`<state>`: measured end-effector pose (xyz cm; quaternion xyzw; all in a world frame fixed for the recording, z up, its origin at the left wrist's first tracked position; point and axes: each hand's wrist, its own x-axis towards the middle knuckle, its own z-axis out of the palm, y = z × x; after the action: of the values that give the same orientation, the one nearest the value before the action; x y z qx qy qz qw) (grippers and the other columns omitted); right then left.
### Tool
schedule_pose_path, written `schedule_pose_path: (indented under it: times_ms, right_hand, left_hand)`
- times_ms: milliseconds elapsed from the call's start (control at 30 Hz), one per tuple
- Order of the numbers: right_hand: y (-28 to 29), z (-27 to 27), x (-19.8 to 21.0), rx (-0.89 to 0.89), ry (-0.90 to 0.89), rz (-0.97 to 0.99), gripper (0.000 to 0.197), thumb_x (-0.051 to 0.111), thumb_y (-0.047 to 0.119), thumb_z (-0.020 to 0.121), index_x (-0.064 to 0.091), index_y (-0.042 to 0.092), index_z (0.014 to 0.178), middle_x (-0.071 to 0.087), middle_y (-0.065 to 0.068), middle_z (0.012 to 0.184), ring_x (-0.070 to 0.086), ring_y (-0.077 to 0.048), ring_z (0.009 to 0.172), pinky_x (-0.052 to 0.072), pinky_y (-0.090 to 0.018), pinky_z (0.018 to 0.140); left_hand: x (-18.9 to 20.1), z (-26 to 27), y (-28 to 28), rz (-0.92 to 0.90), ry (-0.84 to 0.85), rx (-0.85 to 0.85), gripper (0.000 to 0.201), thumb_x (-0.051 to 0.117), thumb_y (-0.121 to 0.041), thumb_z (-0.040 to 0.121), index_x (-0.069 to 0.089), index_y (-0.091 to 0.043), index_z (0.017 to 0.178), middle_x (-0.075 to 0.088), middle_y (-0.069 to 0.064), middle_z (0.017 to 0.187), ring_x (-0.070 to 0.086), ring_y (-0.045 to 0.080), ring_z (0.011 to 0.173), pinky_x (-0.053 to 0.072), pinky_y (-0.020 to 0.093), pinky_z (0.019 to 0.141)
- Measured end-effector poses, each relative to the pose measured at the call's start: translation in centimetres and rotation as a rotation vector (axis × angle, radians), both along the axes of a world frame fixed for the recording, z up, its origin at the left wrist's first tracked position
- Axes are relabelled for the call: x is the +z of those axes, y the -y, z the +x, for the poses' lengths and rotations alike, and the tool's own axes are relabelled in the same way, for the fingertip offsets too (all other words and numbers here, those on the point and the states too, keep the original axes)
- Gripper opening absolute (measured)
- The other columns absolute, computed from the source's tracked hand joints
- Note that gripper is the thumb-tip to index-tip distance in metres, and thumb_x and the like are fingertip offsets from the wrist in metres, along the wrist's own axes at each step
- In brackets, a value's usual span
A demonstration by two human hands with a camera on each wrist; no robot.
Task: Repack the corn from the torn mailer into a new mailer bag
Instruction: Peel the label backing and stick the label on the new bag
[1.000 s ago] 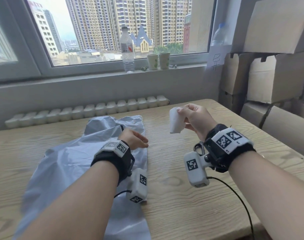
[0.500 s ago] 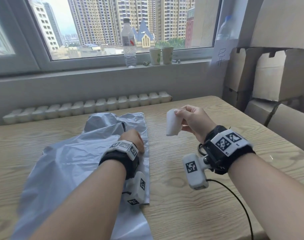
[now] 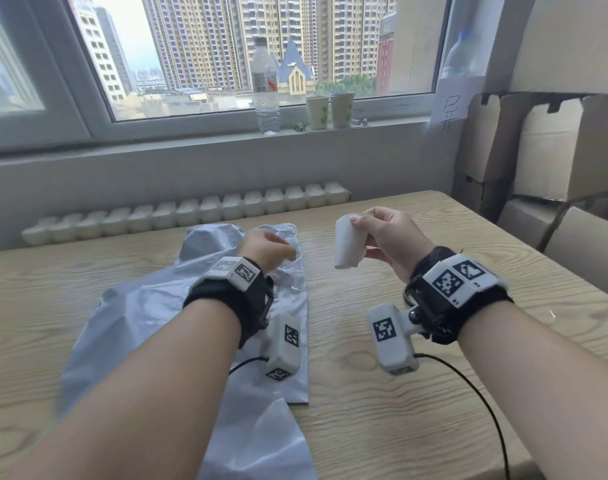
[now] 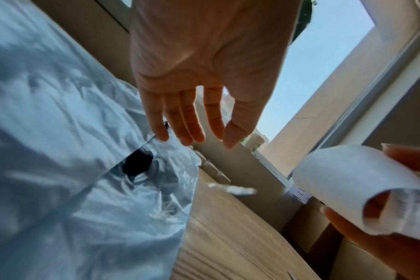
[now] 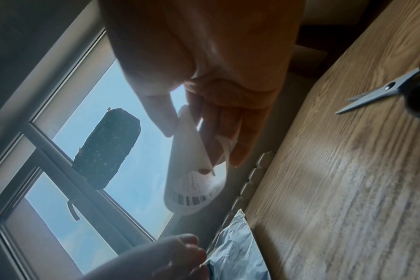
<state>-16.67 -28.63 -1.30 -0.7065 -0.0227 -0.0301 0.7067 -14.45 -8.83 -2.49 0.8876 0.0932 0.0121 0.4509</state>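
Observation:
A crumpled grey mailer bag (image 3: 150, 306) lies flat on the wooden table (image 3: 382, 410), left of centre, with a dark hole (image 4: 137, 163) near its far end. My left hand (image 3: 278, 251) hovers just above the bag's far right edge. Its fingers (image 4: 192, 123) are loosely straight and hold nothing. My right hand (image 3: 361, 226) is raised above the table to the right of the bag and pinches a curled white label (image 3: 347, 244). The label (image 5: 192, 189) carries a barcode. No corn shows in any view.
Grey scissors (image 5: 381, 94) lie on the table under my right wrist. Stacked cardboard boxes (image 3: 555, 150) stand past the table's right edge. A water bottle (image 3: 266, 88) and two paper cups (image 3: 330, 110) sit on the windowsill. A white radiator (image 3: 191, 213) runs behind the table's far edge.
My left hand, low on the mailer half a second ago, has lifted a little with its fingers stretched out. My right hand still holds the curled label in about the same place.

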Motion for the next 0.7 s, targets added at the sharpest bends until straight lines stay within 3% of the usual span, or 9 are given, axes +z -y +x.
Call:
schedule_pose_path:
  times_ms: [67, 133, 267, 433, 567, 700]
  right_hand:
    - [-0.3, -0.3, 0.3, 0.012, 0.009, -0.008, 0.016, 0.057, 0.015, 0.093, 0.051, 0.013, 0.078, 0.059, -0.006, 0.088, 0.059, -0.02, 0.08, 0.053, -0.028, 0.062]
    - [-0.6, -0.5, 0.7, 0.02, 0.019, -0.016, 0.016, 0.057, 0.015, 0.093, 0.051, 0.014, 0.077, 0.059, -0.006, 0.087, 0.059, -0.019, 0.079, 0.052, -0.03, 0.065]
    - [-1.6, -1.1, 1.9, 0.048, 0.026, -0.036, 0.018, 0.058, 0.016, 0.091, 0.051, 0.016, 0.075, 0.057, -0.005, 0.083, 0.054, -0.022, 0.082, 0.045, -0.035, 0.072]
    - [-3.9, -2.5, 2.7, 0.161, 0.071, -0.21, 0.019, 0.059, 0.017, 0.092, 0.054, 0.016, 0.073, 0.058, -0.007, 0.087, 0.054, -0.021, 0.085, 0.048, -0.04, 0.085]
    - [-6.1, -3.9, 3.1, 0.21, 0.141, -0.357, 0.019, 0.062, 0.018, 0.091, 0.055, 0.016, 0.073, 0.058, 0.0, 0.076, 0.052, -0.012, 0.07, 0.044, -0.023, 0.066]
    - [-7.7, -4.8, 3.2, 0.246, 0.173, -0.43, 0.016, 0.069, 0.021, 0.085, 0.058, 0.018, 0.074, 0.063, 0.002, 0.077, 0.057, -0.007, 0.067, 0.043, -0.014, 0.056]
  left_hand:
    - [0.9, -0.3, 0.1, 0.02, 0.076, 0.033, 0.005, 0.071, -0.019, 0.078, 0.069, -0.02, 0.083, 0.064, -0.005, 0.076, 0.059, 0.014, 0.08, 0.045, 0.024, 0.07]
    - [1.5, -0.6, -0.1, 0.034, 0.098, 0.044, 0.004, 0.069, -0.021, 0.08, 0.073, -0.02, 0.082, 0.069, -0.002, 0.081, 0.06, 0.015, 0.08, 0.048, 0.024, 0.072]
    - [2.8, -1.5, -0.7, 0.002, 0.043, -0.038, 0.015, 0.068, -0.021, 0.084, 0.076, -0.007, 0.085, 0.073, 0.007, 0.086, 0.054, 0.016, 0.068, 0.047, 0.026, 0.068]
    - [4.6, -3.8, -1.3, -0.236, -0.083, -0.111, 0.03, 0.057, -0.035, 0.094, 0.071, -0.008, 0.094, 0.073, 0.004, 0.086, 0.065, 0.013, 0.071, 0.054, 0.025, 0.072]
    - [5.5, -5.2, -2.3, -0.358, -0.126, -0.088, 0.037, 0.062, -0.039, 0.09, 0.064, -0.002, 0.096, 0.073, 0.014, 0.086, 0.071, 0.019, 0.071, 0.06, 0.027, 0.066]
    - [5.9, -6.5, -4.1, -0.383, -0.122, -0.059, 0.022, 0.06, -0.008, 0.087, 0.062, 0.003, 0.105, 0.073, 0.019, 0.089, 0.073, 0.023, 0.073, 0.061, 0.028, 0.064]
